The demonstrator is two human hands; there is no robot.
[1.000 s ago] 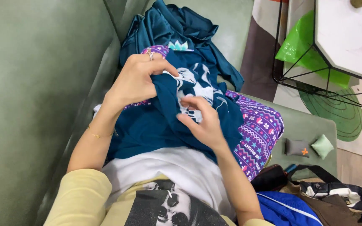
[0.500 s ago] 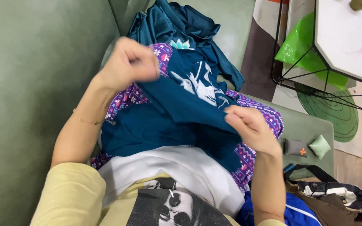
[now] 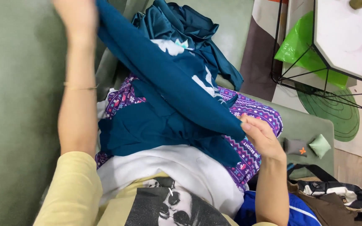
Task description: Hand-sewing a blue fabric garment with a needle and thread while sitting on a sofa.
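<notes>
Head view showed left hand (image 3: 77, 16) pinching the teal shirt (image 3: 177, 90) high at far left, right hand (image 3: 261, 138) gripping its low near-right end, long axis stretched diagonally between them over the purple garment (image 3: 254, 115) on the green sofa (image 3: 17, 104).

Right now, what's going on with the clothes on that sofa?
A person seated on a green sofa is handling a teal T-shirt with a white print. The left hand holds one end raised near the top of the view; the right hand grips the other end lower down, so the cloth stretches diagonally between them. Under it lie a purple patterned garment and a white garment, with another teal garment heaped behind.
</notes>
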